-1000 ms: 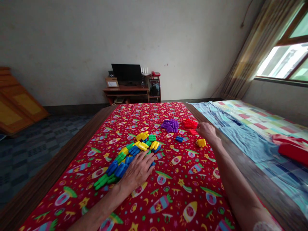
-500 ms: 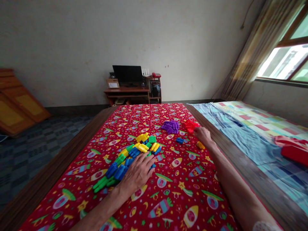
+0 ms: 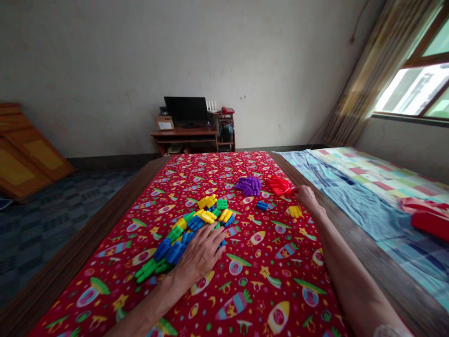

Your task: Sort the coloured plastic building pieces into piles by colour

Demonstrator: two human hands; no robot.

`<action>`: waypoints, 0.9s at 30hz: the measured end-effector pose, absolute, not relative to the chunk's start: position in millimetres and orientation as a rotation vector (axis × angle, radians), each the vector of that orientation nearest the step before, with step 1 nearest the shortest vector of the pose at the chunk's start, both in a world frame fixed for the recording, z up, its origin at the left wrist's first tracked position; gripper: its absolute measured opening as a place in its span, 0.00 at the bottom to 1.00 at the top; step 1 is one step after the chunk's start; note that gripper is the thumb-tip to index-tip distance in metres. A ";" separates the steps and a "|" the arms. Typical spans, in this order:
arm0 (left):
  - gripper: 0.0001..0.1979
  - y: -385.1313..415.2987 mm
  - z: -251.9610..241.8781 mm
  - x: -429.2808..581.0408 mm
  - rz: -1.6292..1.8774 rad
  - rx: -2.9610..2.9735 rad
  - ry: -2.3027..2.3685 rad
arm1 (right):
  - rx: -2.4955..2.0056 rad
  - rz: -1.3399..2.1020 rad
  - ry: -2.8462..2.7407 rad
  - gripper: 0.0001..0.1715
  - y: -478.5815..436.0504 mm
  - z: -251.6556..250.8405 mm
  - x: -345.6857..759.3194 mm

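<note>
Two colours grouped: purple pile (image 3: 249,186), red pile (image 3: 278,185), left of right hand (image 3: 306,198), fingers narrow, can't tell if holding | mixed pile (image 3: 174,252) ungrouped, partly under spread left hand (image 3: 201,245) | blue block (image 3: 262,206), yellow block (image 3: 295,212) apart

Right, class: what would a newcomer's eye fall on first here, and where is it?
First, probably, the bright red cloth running down the middle of the table, printed with rockets and stars. Next, the pile of yellow, green and blue blocks on it, with the left hand over its near side. Farther back sit purple blocks and, beside the right hand, red blocks.
</note>
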State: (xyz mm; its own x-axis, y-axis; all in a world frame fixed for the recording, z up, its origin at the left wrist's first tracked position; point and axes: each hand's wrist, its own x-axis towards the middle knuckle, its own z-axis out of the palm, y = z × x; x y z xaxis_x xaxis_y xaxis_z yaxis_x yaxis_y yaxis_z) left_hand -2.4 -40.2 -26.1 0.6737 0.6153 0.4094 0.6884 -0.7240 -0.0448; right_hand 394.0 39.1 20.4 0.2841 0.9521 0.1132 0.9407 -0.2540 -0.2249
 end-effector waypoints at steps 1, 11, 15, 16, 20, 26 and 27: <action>0.16 -40.2 -25.6 -2.4 -0.546 -2.693 -1.061 | -2.305 0.056 -1.738 0.19 39.0 20.5 394.1; 0.16 -39.9 -24.0 -2.8 -0.544 -2.705 -1.045 | -1.883 -0.065 -2.010 0.18 35.5 47.6 347.2; 0.16 -38.8 -27.5 -2.7 -0.524 -2.711 -1.067 | -1.250 0.142 -2.286 0.17 24.4 27.5 267.3; 0.16 -38.6 -28.4 -2.5 -0.524 -2.712 -1.069 | -1.085 0.115 -2.345 0.18 22.0 18.8 248.2; 0.15 -38.7 -30.2 -1.5 -0.548 -2.700 -1.065 | -0.756 0.034 -2.634 0.23 20.0 -7.3 205.6; 0.16 -38.4 -29.3 -1.0 -0.518 -2.713 -1.059 | -0.955 0.225 -2.477 0.17 28.6 -7.9 230.7; 0.15 -38.3 -29.4 -1.1 -0.513 -2.716 -1.058 | -0.948 0.273 -2.434 0.18 29.0 -8.3 235.4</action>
State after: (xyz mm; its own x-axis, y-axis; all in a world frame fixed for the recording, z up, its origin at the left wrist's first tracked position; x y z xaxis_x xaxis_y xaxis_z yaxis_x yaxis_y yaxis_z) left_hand -1.1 -38.3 -29.4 0.6868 0.6195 0.3800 0.6821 -0.7300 -0.0427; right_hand 235.4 29.0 -8.3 -0.6264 0.6767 0.3869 0.5741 0.7363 -0.3582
